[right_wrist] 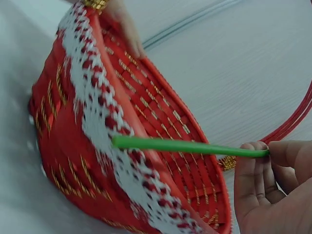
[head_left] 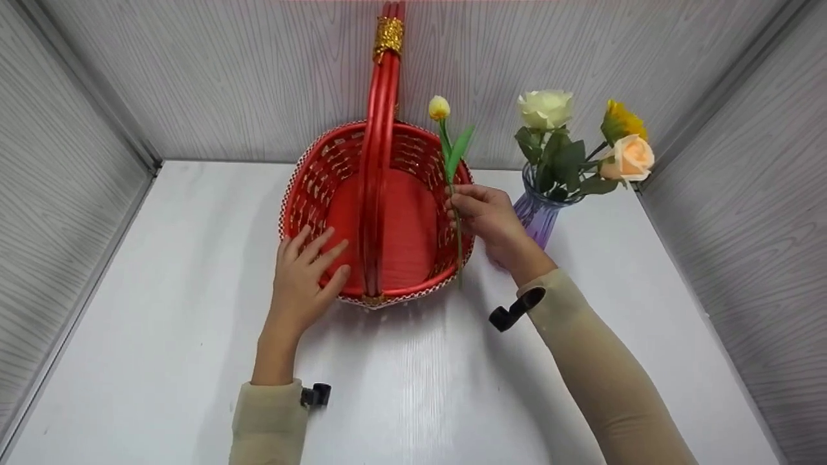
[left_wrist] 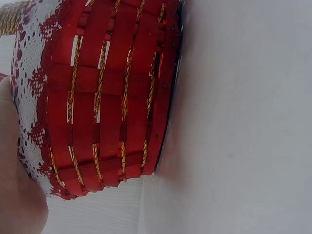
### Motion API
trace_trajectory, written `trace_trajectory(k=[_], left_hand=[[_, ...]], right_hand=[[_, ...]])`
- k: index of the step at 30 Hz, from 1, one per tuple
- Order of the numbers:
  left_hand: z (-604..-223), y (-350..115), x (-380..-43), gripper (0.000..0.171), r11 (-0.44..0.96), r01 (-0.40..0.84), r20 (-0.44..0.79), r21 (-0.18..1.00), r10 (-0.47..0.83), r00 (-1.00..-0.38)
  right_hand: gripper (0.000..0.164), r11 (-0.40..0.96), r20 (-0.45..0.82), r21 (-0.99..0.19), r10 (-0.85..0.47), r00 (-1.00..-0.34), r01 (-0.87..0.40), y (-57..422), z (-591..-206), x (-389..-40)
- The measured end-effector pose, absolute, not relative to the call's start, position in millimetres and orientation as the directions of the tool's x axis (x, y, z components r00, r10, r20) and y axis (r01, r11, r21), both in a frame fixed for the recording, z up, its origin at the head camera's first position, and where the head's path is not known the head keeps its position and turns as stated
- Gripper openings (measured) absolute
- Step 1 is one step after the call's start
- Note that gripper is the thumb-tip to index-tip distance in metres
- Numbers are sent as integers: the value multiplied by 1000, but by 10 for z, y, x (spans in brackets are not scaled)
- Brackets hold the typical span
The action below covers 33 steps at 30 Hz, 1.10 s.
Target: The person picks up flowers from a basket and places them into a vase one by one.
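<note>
A red woven basket [head_left: 410,226] with a tall arched handle [head_left: 378,155] stands at the back middle of the table. My left hand [head_left: 300,284] rests over its front left rim, fingers spread; the left wrist view shows the basket's side [left_wrist: 107,87] with lace trim along the rim. Between thumb and fingertips my right hand [head_left: 488,216] pinches the green stem [right_wrist: 190,146] of a pale yellow tulip [head_left: 439,108]. The tulip is upright at the basket's right rim in the head view, its bloom above and the stem's lower end below the hand.
Just right of the right hand, a purple-blue glass vase [head_left: 541,219] holds a cream rose [head_left: 546,110], a peach rose [head_left: 630,158] and a yellow flower [head_left: 623,121]. Grey wood-grain panels [head_left: 258,77] close in the white table [head_left: 161,290] at back and sides.
</note>
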<state>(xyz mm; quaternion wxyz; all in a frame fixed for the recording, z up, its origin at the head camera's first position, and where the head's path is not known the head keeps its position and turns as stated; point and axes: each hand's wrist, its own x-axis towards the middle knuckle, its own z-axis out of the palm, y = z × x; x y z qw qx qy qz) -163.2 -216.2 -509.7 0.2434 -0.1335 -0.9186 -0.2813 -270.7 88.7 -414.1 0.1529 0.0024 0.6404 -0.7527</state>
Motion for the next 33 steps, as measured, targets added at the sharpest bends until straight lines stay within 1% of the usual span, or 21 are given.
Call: trace_trajectory(k=[4,6,7,9,12,14,18,21,24,28,31,33], left_hand=[[-5110,-2179,-1625,44,808,376,515,453,108,-850],[-5114,-2182,-1619,44,810,371,507,454,108,-855],[-5115,-2183,-1617,44,812,369,504,453,108,-857],[-5112,-2181,-1613,44,812,367,501,455,107,-859],[-5101,-2174,-1611,44,809,367,505,458,103,-857],[-5094,-2166,-1611,44,807,370,512,460,99,-853],[-5085,-2156,-1618,44,807,374,520,457,98,-848],[-5079,-2159,-1630,43,806,378,523,455,102,-846],[-5075,-2170,-1638,43,804,381,524,457,103,-845],[-5074,-2177,-1642,43,802,384,525,457,105,-844],[-5077,-2178,-1642,43,800,392,534,455,107,-839],[-5077,-2181,-1643,43,799,398,542,452,109,-833]], right_hand=[[19,60,-127,-992,-250,-960,115,944,-4055,-2677],[18,174,-69,-984,-263,-962,23,959,-4000,-2658],[18,241,-26,-970,-270,-962,-42,966,-3970,-2647],[17,377,73,-908,-290,-954,-184,975,-3904,-2618],[16,551,232,-739,-331,-914,-388,992,-3807,-2572],[16,622,308,-622,-365,-879,-476,1006,-3749,-2538],[15,691,410,-437,-417,-811,-576,1041,-3644,-2473],[14,721,475,-320,-438,-763,-614,1059,-3572,-2439],[13,733,549,-211,-458,-699,-646,1057,-3525,-2431],[13,722,635,-103,-482,-604,-684,1046,-3490,-2434],[14,712,673,-42,-498,-546,-701,1027,-3447,-2415],[15,710,690,-14,-503,-521,-705,1005,-3404,-2397]])
